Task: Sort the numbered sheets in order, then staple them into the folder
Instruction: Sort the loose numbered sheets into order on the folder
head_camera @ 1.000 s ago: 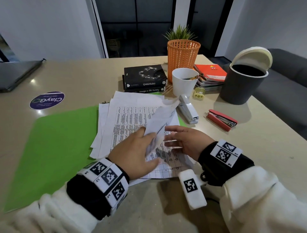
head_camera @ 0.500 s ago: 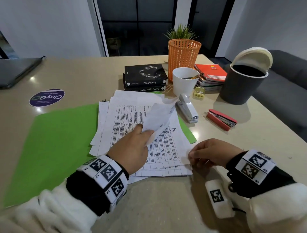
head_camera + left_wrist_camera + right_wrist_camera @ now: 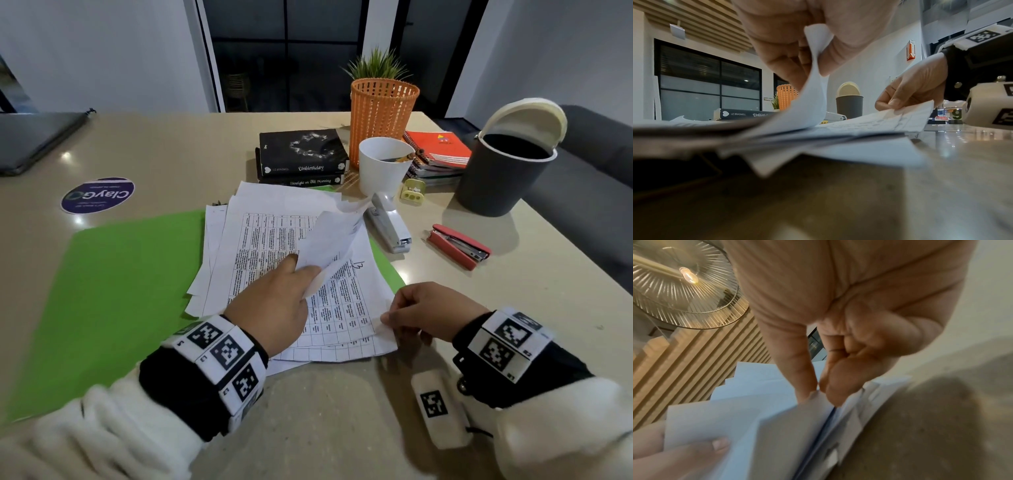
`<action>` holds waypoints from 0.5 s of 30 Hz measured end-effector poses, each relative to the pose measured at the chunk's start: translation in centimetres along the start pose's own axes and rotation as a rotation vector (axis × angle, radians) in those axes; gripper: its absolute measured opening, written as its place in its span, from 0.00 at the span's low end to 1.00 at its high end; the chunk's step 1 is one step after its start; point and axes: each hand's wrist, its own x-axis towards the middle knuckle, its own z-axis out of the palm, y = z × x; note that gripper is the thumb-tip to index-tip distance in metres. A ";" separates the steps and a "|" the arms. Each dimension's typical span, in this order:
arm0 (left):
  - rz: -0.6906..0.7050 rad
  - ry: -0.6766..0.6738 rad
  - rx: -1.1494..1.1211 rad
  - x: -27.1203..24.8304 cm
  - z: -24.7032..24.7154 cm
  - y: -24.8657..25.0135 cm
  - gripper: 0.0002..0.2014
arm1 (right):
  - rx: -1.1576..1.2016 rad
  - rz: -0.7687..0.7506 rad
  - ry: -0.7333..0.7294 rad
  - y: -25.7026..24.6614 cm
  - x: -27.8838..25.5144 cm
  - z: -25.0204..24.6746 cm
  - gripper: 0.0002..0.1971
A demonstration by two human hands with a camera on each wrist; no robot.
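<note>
The left hand [image 3: 274,308] is pinching a curled-up sheet [image 3: 330,240] between thumb and fingers, lifting it off the stack of sheets [image 3: 267,246]. The right hand [image 3: 431,311] is pinching the near right corner of a sheet in the stack, the one marked 13 [image 3: 356,298], raising it slightly off the pile. The stack is lying on the right half of the open green folder [image 3: 130,294], in the middle of the table [image 3: 342,428]. Just right of the stack's far corner, a grey stapler [image 3: 390,226] is lying, with a red stapler [image 3: 459,246] further right.
</note>
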 end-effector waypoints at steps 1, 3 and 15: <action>-0.002 -0.001 0.001 0.0 0.0 0.0 0.25 | -0.019 -0.007 0.008 -0.1 0.0 0.0 0.11; -0.001 -0.002 0.003 0.0 0.0 0.0 0.24 | -0.030 -0.013 0.024 -0.3 0.0 0.0 0.12; 0.005 -0.003 0.010 0.0 0.0 0.0 0.24 | 0.048 0.023 0.010 -0.2 -0.4 -0.4 0.08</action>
